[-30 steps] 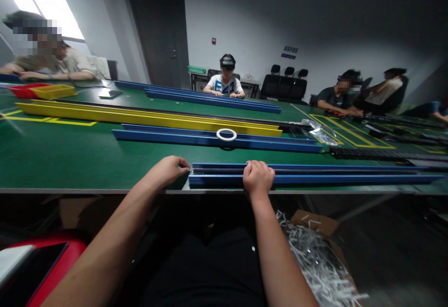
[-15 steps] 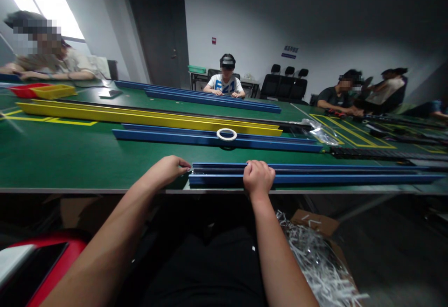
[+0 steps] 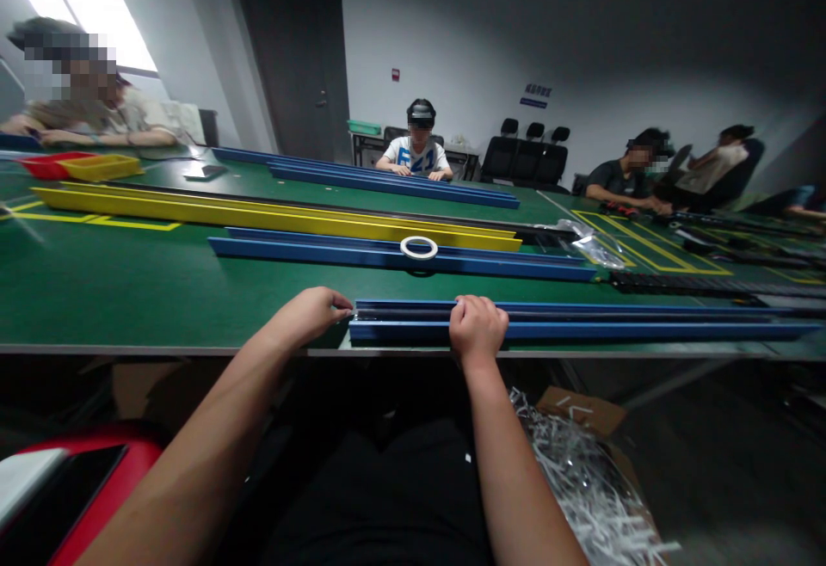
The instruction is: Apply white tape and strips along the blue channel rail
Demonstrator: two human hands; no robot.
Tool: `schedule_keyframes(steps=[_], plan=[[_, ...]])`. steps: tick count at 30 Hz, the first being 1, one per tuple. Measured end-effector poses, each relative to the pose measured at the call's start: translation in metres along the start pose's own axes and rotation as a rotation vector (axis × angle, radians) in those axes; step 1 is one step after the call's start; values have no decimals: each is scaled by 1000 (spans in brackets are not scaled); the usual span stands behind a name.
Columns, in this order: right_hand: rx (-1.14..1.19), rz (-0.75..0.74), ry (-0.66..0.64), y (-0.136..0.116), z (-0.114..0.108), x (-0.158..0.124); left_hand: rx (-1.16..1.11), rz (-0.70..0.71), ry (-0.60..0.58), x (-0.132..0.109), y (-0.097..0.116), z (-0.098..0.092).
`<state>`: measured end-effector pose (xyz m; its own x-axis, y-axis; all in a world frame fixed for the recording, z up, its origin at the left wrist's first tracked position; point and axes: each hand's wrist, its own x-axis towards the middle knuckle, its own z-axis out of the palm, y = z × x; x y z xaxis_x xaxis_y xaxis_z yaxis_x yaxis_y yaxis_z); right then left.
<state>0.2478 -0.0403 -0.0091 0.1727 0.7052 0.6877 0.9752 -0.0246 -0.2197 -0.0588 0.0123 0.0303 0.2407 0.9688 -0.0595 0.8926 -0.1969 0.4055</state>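
Note:
A long blue channel rail (image 3: 613,322) with a dark strip inside lies along the near edge of the green table (image 3: 129,291). My right hand (image 3: 476,329) is closed over the rail's near wall, fingers curled on top. My left hand (image 3: 310,312) sits at the rail's left end, fingertips pinched together against the end of the dark strip; what they pinch is too small to make out.
A second blue rail (image 3: 323,252) with a white tape ring (image 3: 419,247) on it lies further back, then a yellow rail (image 3: 258,215) and more blue rails (image 3: 387,179). Several other people sit around the table. A cardboard box of white shreds (image 3: 581,463) stands by my right leg.

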Motion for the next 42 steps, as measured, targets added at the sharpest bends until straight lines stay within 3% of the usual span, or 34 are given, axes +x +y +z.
schedule_keyframes(steps=[18,26,35,42], plan=[[18,-2,2,0,1,0,-22,30,-19,3,-3,5],[12,2,1,-1,-1,0,-36,20,31,3,-5,1],[1,1,-2,-1,1,0,-56,17,21,5,-6,7],[-1,-9,-4,-1,1,0,-80,21,80,10,-9,16]])
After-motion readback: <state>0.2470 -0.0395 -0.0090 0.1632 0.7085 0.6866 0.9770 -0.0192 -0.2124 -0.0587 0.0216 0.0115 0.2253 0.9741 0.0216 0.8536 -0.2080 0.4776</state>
